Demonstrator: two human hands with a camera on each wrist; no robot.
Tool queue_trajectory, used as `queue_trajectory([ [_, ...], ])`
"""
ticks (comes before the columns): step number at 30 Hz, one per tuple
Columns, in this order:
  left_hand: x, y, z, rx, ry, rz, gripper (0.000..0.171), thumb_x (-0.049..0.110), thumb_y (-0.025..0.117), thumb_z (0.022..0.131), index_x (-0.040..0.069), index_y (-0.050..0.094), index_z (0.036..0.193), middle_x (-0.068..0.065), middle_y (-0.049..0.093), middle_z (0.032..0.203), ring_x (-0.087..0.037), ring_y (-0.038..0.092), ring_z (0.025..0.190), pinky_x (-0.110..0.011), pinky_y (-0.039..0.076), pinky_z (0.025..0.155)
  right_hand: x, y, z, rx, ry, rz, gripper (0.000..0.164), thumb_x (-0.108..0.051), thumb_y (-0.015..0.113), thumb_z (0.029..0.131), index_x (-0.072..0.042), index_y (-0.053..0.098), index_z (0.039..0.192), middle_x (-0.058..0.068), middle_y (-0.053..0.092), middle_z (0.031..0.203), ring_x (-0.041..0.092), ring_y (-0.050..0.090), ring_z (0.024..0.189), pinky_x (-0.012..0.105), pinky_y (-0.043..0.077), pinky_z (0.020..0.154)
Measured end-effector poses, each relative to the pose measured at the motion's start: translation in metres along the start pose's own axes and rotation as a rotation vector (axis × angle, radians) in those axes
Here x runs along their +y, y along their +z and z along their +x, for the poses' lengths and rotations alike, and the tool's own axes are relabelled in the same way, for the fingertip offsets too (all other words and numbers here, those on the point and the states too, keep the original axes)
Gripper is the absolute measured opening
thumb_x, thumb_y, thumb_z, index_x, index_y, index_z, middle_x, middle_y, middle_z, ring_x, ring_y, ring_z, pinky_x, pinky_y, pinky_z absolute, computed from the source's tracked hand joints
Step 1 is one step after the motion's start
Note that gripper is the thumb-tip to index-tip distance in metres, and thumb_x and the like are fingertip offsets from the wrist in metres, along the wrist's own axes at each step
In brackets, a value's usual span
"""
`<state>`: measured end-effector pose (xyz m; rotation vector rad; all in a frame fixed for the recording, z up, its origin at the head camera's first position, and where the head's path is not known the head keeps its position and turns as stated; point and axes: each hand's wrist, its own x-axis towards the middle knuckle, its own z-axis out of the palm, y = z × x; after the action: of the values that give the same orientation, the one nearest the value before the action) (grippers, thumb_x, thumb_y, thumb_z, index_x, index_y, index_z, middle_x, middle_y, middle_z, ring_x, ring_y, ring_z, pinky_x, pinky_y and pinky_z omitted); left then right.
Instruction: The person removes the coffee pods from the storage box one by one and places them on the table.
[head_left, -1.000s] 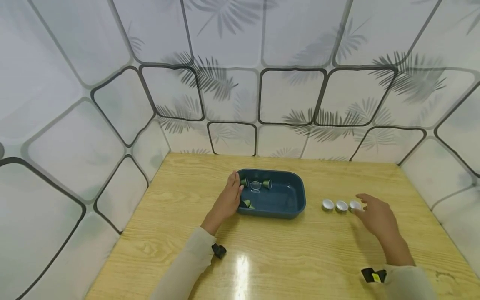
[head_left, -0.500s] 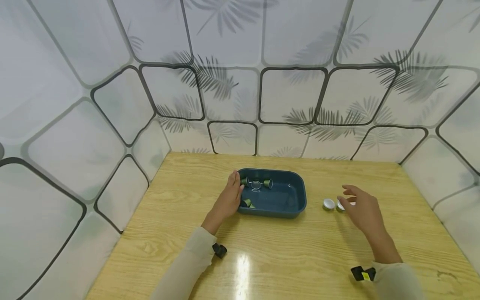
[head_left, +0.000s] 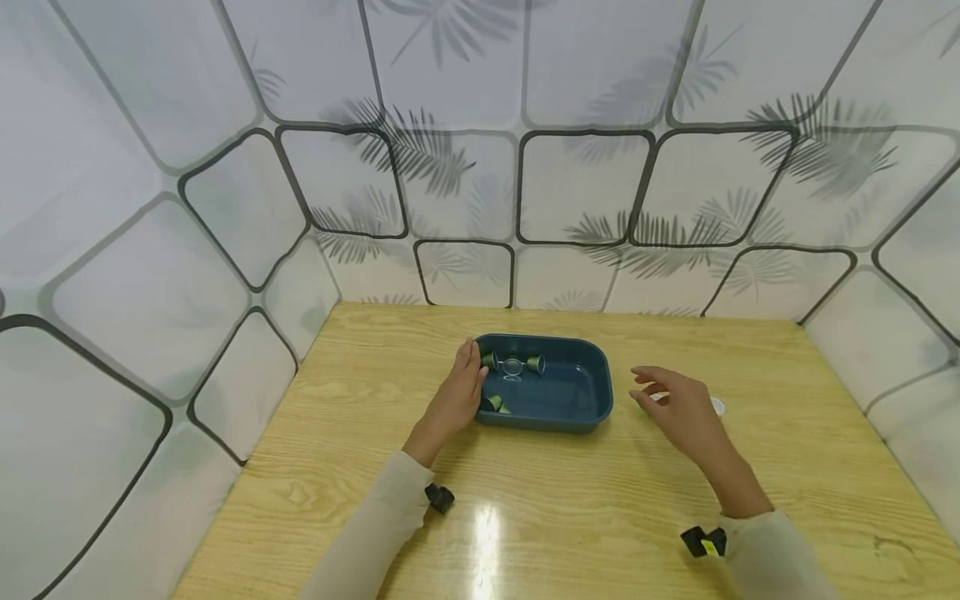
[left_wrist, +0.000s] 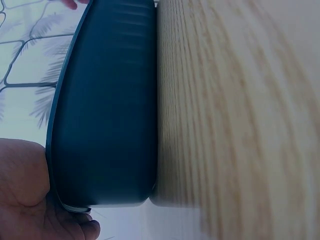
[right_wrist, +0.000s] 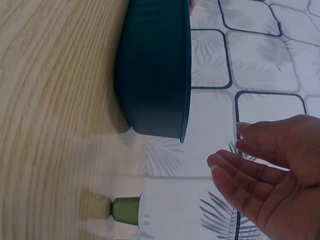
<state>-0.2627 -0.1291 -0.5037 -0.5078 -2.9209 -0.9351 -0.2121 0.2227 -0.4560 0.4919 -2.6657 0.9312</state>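
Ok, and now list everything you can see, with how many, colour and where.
Tray: one, dark blue, on the table
Capsules in the tray: at least three, green, towards its left end
Loose capsules: at least two, green with white tops, right of the tray, partly hidden
Table: one, yellowish wood, under everything
Walls: three, whitish with dark outlines and leaves, around the table
Wrist devices: two, black, at the cuffs
Sleeves: two, beige, on the arms
Left hand: one, bare, holding the tray's left end
Right hand: one, bare, above the loose capsules
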Motion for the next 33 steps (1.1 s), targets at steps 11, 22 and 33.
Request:
queue_trajectory([
  [11,0.002,-0.002,-0.001,-0.020,-0.019,-0.004,0.059,0.023,0.032,0.114,-0.007,0.008,0.159,-0.021,0.001,0.168,-0.038,0.008,0.155,-0.048,0.021,0.122,-0.025,0.018,0.018,-0.111,-0.035,0.002,0.037,-0.006,0.074,0.093,0.000,0.068,0.129,0.018,0.072,0.117,0.030,0.070,0.095,0.044,0.059,0.073],
  [22,0.006,-0.002,-0.003,-0.012,-0.018,-0.013,0.059,0.022,0.033,0.114,-0.009,0.010,0.159,-0.022,0.002,0.168,-0.037,0.007,0.155,-0.048,0.022,0.121,-0.039,0.039,0.029,-0.256,0.020,0.027,0.042,-0.007,0.075,0.092,-0.003,0.066,0.132,0.016,0.070,0.121,0.028,0.070,0.100,0.043,0.058,0.079],
  [33,0.003,0.000,-0.002,-0.004,-0.020,0.006,0.060,0.024,0.032,0.114,-0.008,0.010,0.159,-0.021,0.002,0.168,-0.035,0.007,0.155,-0.047,0.022,0.122,-0.045,0.059,0.035,-0.322,0.006,0.019,0.037,-0.008,0.074,0.094,-0.002,0.068,0.129,0.015,0.071,0.118,0.025,0.069,0.096,0.041,0.058,0.078],
])
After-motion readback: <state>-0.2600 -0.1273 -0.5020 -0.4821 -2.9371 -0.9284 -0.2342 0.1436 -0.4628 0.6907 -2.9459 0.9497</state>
